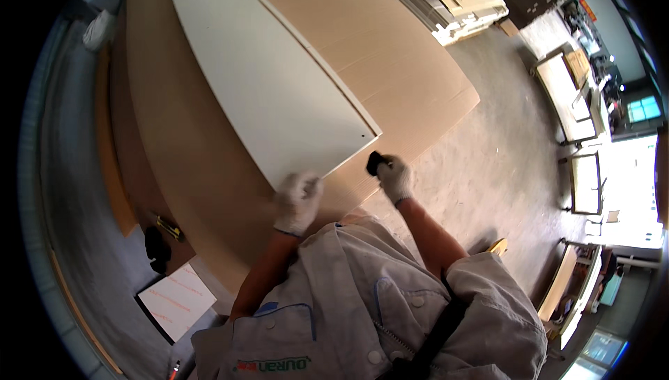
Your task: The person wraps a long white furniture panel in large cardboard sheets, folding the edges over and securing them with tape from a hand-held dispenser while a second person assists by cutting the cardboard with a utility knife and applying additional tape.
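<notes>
A long white panel (265,80) lies flat on a large sheet of brown cardboard (397,73). A narrow groove or strip (315,56) runs along its right side, and a small dark hole shows near its near right corner. My left hand (298,202), in a whitish knit glove, is at the panel's near left corner. Its fingers are curled closed; what they hold, if anything, is hidden. My right hand (396,178), gloved too, grips a small black block-like object (376,163) just off the panel's near right corner. That object's exact kind is unclear.
Left of the cardboard lie a yellow-and-black utility knife (168,227), a black item (157,249) and a white board with red print (178,300). Stacked panels (460,7) stand at the far right. Wheeled carts (585,183) and a bench (568,289) line the right side.
</notes>
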A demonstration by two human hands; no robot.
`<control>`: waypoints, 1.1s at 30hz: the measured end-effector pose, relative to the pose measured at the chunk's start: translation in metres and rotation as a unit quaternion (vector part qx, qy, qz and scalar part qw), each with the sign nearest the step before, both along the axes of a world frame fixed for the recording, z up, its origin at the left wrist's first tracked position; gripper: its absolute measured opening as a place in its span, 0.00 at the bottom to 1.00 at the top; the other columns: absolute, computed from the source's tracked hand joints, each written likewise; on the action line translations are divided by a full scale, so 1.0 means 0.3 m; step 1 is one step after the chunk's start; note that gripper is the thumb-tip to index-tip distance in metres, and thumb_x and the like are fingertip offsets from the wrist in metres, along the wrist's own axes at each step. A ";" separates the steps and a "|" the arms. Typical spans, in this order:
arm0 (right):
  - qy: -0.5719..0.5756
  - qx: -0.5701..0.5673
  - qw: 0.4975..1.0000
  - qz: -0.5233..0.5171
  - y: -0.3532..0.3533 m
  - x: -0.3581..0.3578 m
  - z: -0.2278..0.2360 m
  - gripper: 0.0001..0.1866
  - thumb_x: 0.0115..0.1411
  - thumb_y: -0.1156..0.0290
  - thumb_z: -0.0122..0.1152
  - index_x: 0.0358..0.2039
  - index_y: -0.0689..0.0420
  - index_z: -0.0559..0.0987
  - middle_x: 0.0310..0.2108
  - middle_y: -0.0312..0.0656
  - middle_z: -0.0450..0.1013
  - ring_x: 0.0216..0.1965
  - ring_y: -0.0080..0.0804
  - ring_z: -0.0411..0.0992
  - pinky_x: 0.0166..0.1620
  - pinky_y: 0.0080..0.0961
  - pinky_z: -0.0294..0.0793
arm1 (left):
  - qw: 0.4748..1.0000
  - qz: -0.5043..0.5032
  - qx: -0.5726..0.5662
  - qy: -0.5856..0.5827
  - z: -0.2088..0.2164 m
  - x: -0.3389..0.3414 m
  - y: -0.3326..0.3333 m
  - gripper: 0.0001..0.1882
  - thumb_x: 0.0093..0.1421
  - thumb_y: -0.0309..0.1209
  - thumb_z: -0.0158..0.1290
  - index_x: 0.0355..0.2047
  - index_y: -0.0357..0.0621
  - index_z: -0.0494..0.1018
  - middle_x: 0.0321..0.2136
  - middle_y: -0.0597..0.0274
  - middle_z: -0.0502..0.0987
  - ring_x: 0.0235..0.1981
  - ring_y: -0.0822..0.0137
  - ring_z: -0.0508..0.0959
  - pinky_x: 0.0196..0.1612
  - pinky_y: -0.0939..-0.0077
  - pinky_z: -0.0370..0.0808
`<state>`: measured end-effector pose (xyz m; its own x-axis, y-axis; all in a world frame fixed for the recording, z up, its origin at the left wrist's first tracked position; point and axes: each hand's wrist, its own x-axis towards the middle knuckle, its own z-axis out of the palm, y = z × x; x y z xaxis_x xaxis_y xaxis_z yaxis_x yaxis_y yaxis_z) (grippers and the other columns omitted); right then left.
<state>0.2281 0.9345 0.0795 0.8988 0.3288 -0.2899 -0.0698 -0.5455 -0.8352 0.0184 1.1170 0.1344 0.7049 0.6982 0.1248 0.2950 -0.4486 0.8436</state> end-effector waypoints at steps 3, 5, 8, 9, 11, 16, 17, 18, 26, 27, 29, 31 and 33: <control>-0.088 -0.164 0.982 -0.019 -0.043 0.254 -0.080 0.19 0.61 0.57 0.65 0.45 0.58 0.87 0.39 0.58 0.85 0.45 0.58 0.84 0.50 0.47 0.82 | 0.972 0.170 0.152 0.057 -0.083 0.027 0.094 0.18 0.66 0.31 0.62 0.54 0.38 0.78 0.54 0.44 0.79 0.55 0.44 0.81 0.57 0.52 0.79; -0.088 -0.216 0.972 0.009 0.007 0.331 -0.109 0.19 0.62 0.56 0.64 0.45 0.55 0.87 0.40 0.57 0.85 0.46 0.59 0.83 0.51 0.49 0.81 | 0.968 0.205 0.114 0.089 -0.159 0.013 0.137 0.20 0.67 0.31 0.62 0.56 0.36 0.76 0.56 0.43 0.77 0.57 0.42 0.79 0.59 0.51 0.77; -0.083 -0.250 0.962 0.069 0.092 0.356 -0.179 0.18 0.64 0.55 0.62 0.46 0.53 0.87 0.41 0.58 0.85 0.46 0.59 0.83 0.52 0.50 0.81 | 0.947 0.272 0.059 0.162 -0.229 -0.024 0.146 0.22 0.68 0.31 0.61 0.58 0.33 0.75 0.56 0.43 0.77 0.58 0.44 0.78 0.61 0.51 0.76; -0.080 -0.237 0.964 0.087 0.107 0.353 -0.177 0.19 0.64 0.55 0.62 0.46 0.54 0.88 0.41 0.58 0.85 0.46 0.60 0.83 0.52 0.51 0.81 | 0.933 0.294 0.033 0.205 -0.229 -0.017 0.137 0.22 0.68 0.31 0.60 0.58 0.32 0.75 0.55 0.45 0.79 0.56 0.46 0.80 0.60 0.53 0.77; -0.040 -0.200 0.967 0.154 0.125 0.363 -0.167 0.19 0.64 0.57 0.61 0.45 0.57 0.88 0.35 0.55 0.85 0.41 0.53 0.85 0.48 0.46 0.83 | 0.937 0.285 -0.056 0.195 -0.226 -0.013 0.145 0.22 0.69 0.32 0.60 0.59 0.32 0.75 0.52 0.47 0.80 0.54 0.50 0.81 0.58 0.56 0.77; 0.088 -0.012 0.971 0.221 0.028 0.375 -0.097 0.17 0.64 0.62 0.65 0.44 0.61 0.87 0.35 0.52 0.85 0.41 0.39 0.85 0.46 0.35 0.82 | 0.941 0.262 -0.133 0.171 -0.234 -0.005 0.138 0.21 0.70 0.32 0.60 0.59 0.32 0.75 0.46 0.53 0.83 0.47 0.60 0.82 0.55 0.64 0.78; 0.064 0.021 0.976 0.206 0.017 0.366 -0.140 0.14 0.64 0.65 0.62 0.43 0.61 0.86 0.32 0.49 0.84 0.38 0.36 0.84 0.45 0.34 0.81 | 0.944 0.257 -0.130 0.160 -0.256 -0.012 0.148 0.21 0.70 0.31 0.60 0.59 0.32 0.75 0.47 0.53 0.83 0.48 0.61 0.82 0.55 0.64 0.78; 0.041 0.053 0.979 0.192 0.024 0.363 -0.139 0.12 0.64 0.69 0.60 0.42 0.62 0.86 0.30 0.46 0.83 0.36 0.33 0.84 0.44 0.32 0.81 | 0.946 0.256 -0.128 0.150 -0.278 -0.022 0.154 0.21 0.70 0.31 0.61 0.59 0.33 0.76 0.48 0.53 0.83 0.48 0.61 0.82 0.56 0.64 0.78; 0.007 -0.006 0.981 0.194 0.091 0.397 -0.186 0.12 0.63 0.70 0.63 0.44 0.59 0.86 0.33 0.45 0.85 0.37 0.36 0.83 0.44 0.33 0.81 | 0.949 0.260 -0.159 0.079 -0.307 -0.019 0.156 0.17 0.70 0.31 0.60 0.55 0.34 0.78 0.44 0.57 0.84 0.43 0.65 0.82 0.51 0.66 0.79; -0.010 -0.018 0.978 0.206 0.107 0.388 -0.187 0.12 0.63 0.70 0.64 0.45 0.59 0.86 0.34 0.46 0.85 0.38 0.37 0.83 0.44 0.33 0.81 | 0.943 0.277 -0.148 0.113 -0.275 -0.014 0.153 0.16 0.70 0.32 0.60 0.54 0.34 0.78 0.42 0.58 0.84 0.40 0.67 0.81 0.49 0.65 0.80; -0.003 0.027 0.970 0.242 0.116 0.376 -0.254 0.13 0.61 0.72 0.70 0.45 0.61 0.84 0.34 0.42 0.83 0.36 0.31 0.79 0.43 0.33 0.80 | 0.932 0.273 -0.223 0.085 -0.317 -0.098 0.165 0.15 0.71 0.33 0.59 0.52 0.35 0.79 0.39 0.59 0.84 0.36 0.67 0.81 0.44 0.65 0.81; 0.065 0.087 0.963 0.245 0.103 0.368 -0.354 0.05 0.65 0.73 0.69 0.39 0.59 0.82 0.33 0.32 0.78 0.34 0.23 0.74 0.37 0.26 0.75 | 0.889 0.313 -0.328 -0.054 -0.360 -0.216 0.153 0.16 0.72 0.36 0.59 0.50 0.35 0.80 0.39 0.57 0.84 0.38 0.66 0.82 0.45 0.64 0.81; 0.145 0.171 0.963 0.148 0.009 0.373 -0.415 0.13 0.68 0.71 0.67 0.50 0.62 0.83 0.37 0.36 0.82 0.36 0.22 0.76 0.37 0.23 0.79 | 0.916 0.369 -0.155 0.035 -0.310 -0.253 0.173 0.20 0.68 0.36 0.64 0.55 0.36 0.82 0.51 0.54 0.85 0.51 0.62 0.84 0.60 0.66 0.78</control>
